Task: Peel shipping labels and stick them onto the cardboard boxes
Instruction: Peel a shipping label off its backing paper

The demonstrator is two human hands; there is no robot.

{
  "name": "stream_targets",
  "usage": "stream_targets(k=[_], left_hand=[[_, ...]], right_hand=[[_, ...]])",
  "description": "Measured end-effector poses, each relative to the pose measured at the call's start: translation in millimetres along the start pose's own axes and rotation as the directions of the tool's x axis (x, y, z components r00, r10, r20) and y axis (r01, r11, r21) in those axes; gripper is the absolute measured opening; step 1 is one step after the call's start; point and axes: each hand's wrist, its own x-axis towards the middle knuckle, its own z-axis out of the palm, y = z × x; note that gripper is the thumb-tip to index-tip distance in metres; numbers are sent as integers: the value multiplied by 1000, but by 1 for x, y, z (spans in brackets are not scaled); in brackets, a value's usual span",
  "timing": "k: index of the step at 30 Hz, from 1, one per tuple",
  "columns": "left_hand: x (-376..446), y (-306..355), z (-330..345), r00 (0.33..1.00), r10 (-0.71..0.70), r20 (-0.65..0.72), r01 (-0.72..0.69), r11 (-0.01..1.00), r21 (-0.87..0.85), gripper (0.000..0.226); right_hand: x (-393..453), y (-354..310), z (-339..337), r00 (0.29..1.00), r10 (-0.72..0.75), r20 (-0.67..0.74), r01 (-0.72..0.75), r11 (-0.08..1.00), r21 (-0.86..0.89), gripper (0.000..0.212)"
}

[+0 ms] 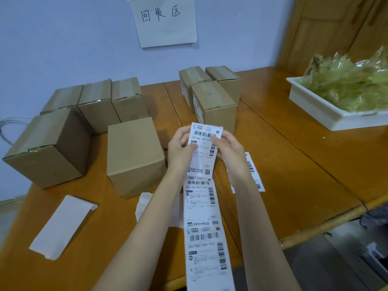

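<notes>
A long strip of white shipping labels (206, 225) hangs from my hands toward the table's near edge. My left hand (180, 151) pinches the left side of the top label (204, 141), and my right hand (227, 150) pinches its upper right edge. A plain cardboard box (134, 156) stands just left of my hands. Several more plain boxes (96, 103) sit at the back left. Three boxes (214, 101) behind my hands carry labels on their left sides.
Two bare backing sheets (63, 226) lie on the wooden table (304, 164), one at the front left, another (144, 206) under my left forearm. A further label piece (254, 173) lies at the right. A white tray of crumpled clear wrap (327, 114) stands far right.
</notes>
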Motion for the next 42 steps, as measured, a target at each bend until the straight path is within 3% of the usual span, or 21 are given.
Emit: stream_targets(k=[6,10,13,16,18,21,26,33,42], left_hand=[[7,3,4,992,120,-26,-117,989,95,30],[12,13,5,983,176,-60,-175,984,24,24],[15,14,4,978,201,-50,-202,979,-14,17],[16,9,4,978,205,-48,-203,979,34,19],[15,6,5,979,197,-48,-196,980,40,20],[15,4,6,984,162,-76,-161,987,10,20],[14,7,7,988,117,-100,-120,992,-27,11],[12,0,-2,982,190,3,-190,982,0,26],[20,-2,0,950,309,-47,-305,950,69,21]], right_hand=[[7,-18,6,996,-74,-39,80,982,170,6],[12,-23,9,992,-114,-50,120,983,136,4],[18,-13,10,986,-124,-115,122,992,-26,8],[18,-5,13,929,-259,-266,193,949,-250,45],[12,-5,15,832,-480,-279,330,831,-448,53],[10,-5,17,721,-675,-157,438,619,-652,34],[16,1,23,772,-634,-38,404,536,-741,24],[13,2,28,779,-619,-101,379,592,-711,17],[15,-7,28,752,-648,-119,402,594,-697,11]])
